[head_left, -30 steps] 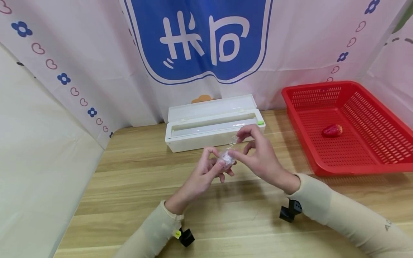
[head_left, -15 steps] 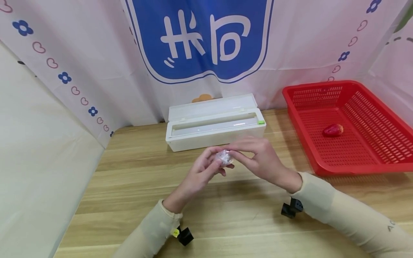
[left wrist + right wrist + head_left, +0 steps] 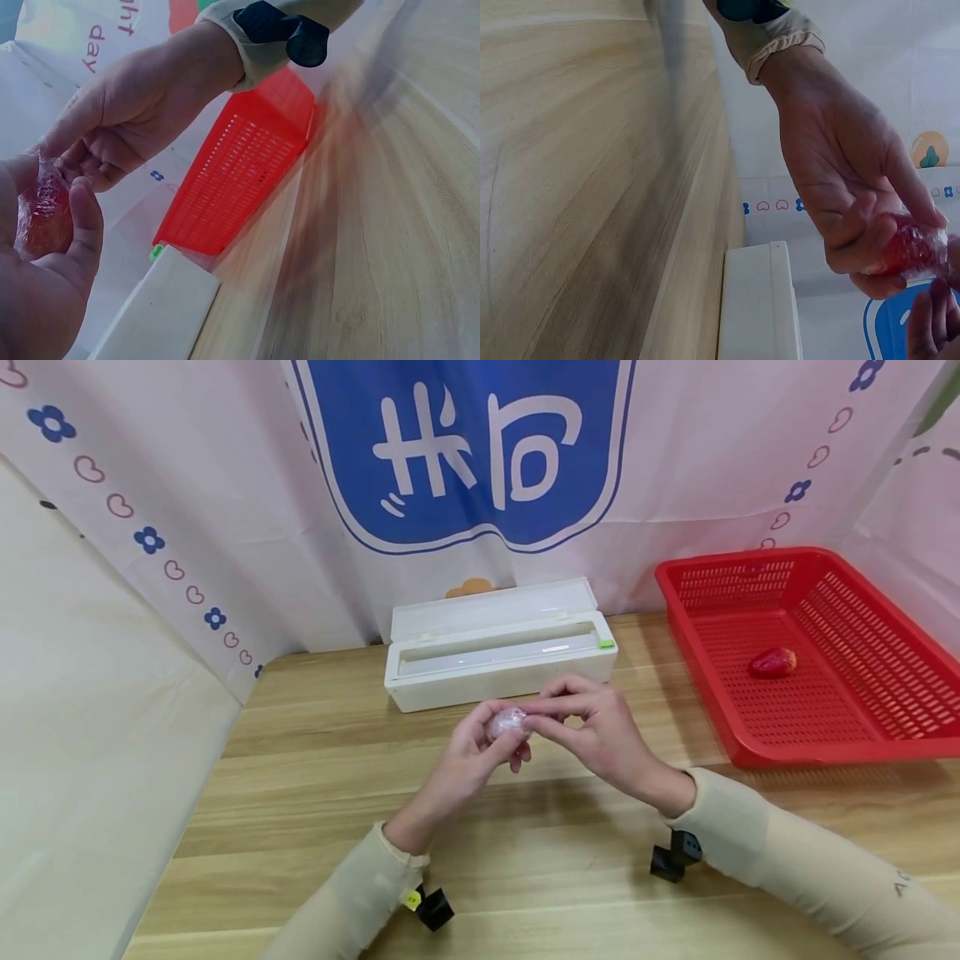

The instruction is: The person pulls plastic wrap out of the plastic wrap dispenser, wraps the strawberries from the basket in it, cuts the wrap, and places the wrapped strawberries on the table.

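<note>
A small red fruit wrapped in clear cling film (image 3: 506,722) is held above the table, shiny and crinkled on its surface. My left hand (image 3: 463,762) grips it, with the thumb on the near side and the fingers curled round behind. In the left wrist view the red of the fruit (image 3: 45,225) shows through the film. At its right end, the thumb and forefinger of my right hand (image 3: 611,745) pinch the gathered cling film (image 3: 51,166). The right wrist view has the wrapped fruit (image 3: 911,251) between the left thumb and fingers, with the right fingertips (image 3: 939,311) at its end.
Behind the hands stands a long white cling film box (image 3: 502,681), its lid raised. To the right is a red plastic basket (image 3: 847,752) with another red fruit (image 3: 772,662) in it. A printed white curtain (image 3: 247,527) hangs along the back of the wooden table (image 3: 322,827).
A loose tail of film stood up between the hands a second ago; now it is gathered against the fruit. The right fingers have come down to its end, and the fruit has shifted slightly left.
</note>
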`<state>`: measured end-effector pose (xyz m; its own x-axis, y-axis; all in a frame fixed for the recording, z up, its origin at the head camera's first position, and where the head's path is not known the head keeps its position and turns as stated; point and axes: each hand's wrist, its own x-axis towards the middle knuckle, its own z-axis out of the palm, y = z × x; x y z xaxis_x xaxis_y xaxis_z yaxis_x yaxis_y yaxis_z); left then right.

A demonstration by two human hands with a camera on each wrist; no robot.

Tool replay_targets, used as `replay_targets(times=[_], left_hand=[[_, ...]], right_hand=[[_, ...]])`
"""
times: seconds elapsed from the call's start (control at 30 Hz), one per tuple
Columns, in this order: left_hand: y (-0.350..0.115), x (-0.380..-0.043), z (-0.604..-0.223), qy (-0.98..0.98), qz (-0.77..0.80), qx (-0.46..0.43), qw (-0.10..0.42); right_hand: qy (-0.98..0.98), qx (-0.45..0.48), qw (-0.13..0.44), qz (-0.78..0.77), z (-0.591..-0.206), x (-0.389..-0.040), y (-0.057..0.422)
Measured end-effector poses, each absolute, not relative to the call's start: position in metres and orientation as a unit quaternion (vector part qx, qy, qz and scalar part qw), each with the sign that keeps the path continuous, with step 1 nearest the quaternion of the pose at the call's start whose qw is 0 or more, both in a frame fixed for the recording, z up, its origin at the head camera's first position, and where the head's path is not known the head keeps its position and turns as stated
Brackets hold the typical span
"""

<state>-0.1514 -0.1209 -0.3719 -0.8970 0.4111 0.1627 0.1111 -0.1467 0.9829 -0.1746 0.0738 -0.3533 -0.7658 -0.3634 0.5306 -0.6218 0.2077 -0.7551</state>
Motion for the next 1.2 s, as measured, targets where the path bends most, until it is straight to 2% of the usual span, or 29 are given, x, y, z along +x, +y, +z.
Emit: replay_targets(times=[0.2,0.3,0.47,0.73,0.9,0.97,1.03,1.2], left_hand=[[-0.123,-0.149,-0.37,0.618,0.749,0.199,0.132],[-0.124,-0.149,-0.369,0.602,0.756,0.205,0.155],[-0.128,-0.149,-0.369,0.602,0.75,0.204,0.184],[-0.131,-0.151,-0.369,0.577,0.754,0.235,0.209],[-0.13,-0.15,-0.364,0.598,0.744,0.202,0.218],[-0.13,-0.15,-0.362,0.624,0.728,0.191,0.209],[-0.129,-0.149,-0.36,0.657,0.708,0.188,0.179],[-0.126,-0.148,-0.358,0.755,0.618,0.217,0.015]], right_hand=[[-0.731,0.313,-0.014,0.607,-0.352,-0.178,0.077],[-0.725,0.298,-0.055,0.619,-0.352,-0.18,0.079],[-0.74,0.302,-0.037,0.6,-0.349,-0.185,0.083],[-0.732,0.398,-0.024,0.552,-0.34,-0.185,0.084],[-0.723,0.406,-0.031,0.559,-0.342,-0.185,0.083],[-0.723,0.394,-0.039,0.566,-0.343,-0.184,0.083],[-0.723,0.373,-0.054,0.579,-0.344,-0.184,0.083],[-0.723,0.296,-0.085,0.618,-0.345,-0.183,0.083]])
